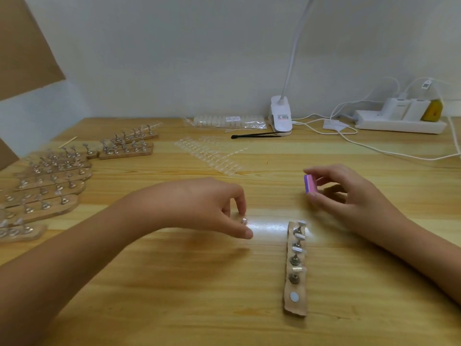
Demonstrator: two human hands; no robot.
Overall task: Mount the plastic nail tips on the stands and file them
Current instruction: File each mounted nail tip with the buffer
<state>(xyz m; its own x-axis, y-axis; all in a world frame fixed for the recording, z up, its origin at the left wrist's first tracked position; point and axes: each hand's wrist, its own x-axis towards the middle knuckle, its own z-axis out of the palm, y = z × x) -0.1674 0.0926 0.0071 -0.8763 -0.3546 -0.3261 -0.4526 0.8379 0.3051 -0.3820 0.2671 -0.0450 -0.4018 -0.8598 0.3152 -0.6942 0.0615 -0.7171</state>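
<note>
A wooden stand strip [295,305] lies lengthwise on the table in front of me, with several small metal stands [296,258] on it and one bare round magnet spot near its near end. My left hand [212,206] pinches a single small metal stand [244,221] just above the table, left of the strip. My right hand [349,196] holds a purple and pink file block [310,184] above the strip's far end. Strips of clear plastic nail tips [212,153] lie further back.
Many wooden strips with stands [50,181] are piled at the left. A bag of nail tips [229,121], black tweezers [257,134], a clip lamp [280,116], a power strip [399,124] and white cables [374,148] sit along the back wall.
</note>
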